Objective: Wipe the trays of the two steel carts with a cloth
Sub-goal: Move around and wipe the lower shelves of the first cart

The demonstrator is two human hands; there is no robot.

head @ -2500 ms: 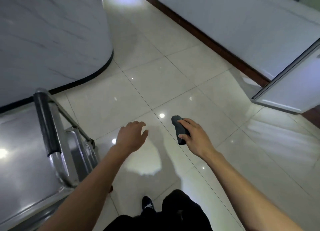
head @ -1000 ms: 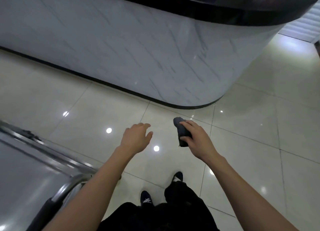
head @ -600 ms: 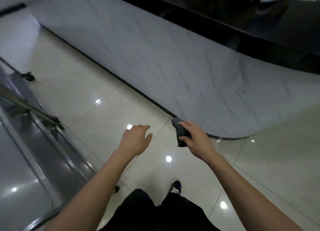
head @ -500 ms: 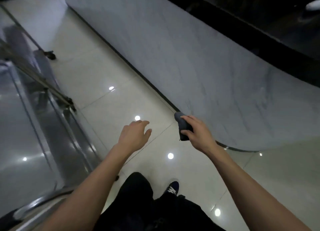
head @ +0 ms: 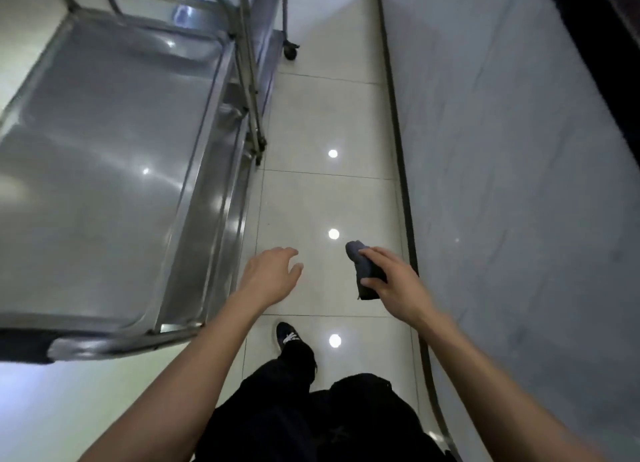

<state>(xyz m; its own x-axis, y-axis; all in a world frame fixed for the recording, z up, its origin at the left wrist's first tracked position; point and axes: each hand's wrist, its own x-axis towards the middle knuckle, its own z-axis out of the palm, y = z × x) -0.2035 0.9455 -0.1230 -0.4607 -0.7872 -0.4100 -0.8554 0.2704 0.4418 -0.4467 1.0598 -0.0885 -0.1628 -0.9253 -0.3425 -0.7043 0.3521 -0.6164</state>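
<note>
Gripping a dark cloth [head: 364,271], right hand [head: 393,281]; left hand [head: 270,276] relaxed; cart [head: 104,156] cropped.

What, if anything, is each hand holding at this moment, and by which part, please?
The right hand grips the bunched dark cloth around its middle, both ends sticking out. The left hand holds nothing.

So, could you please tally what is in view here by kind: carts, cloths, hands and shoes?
Steel carts: 2, the near cart and the far cart
Cloths: 1, the dark cloth
Hands: 2, left hand, right hand
Shoes: 1, shoe
Total: 6
</note>
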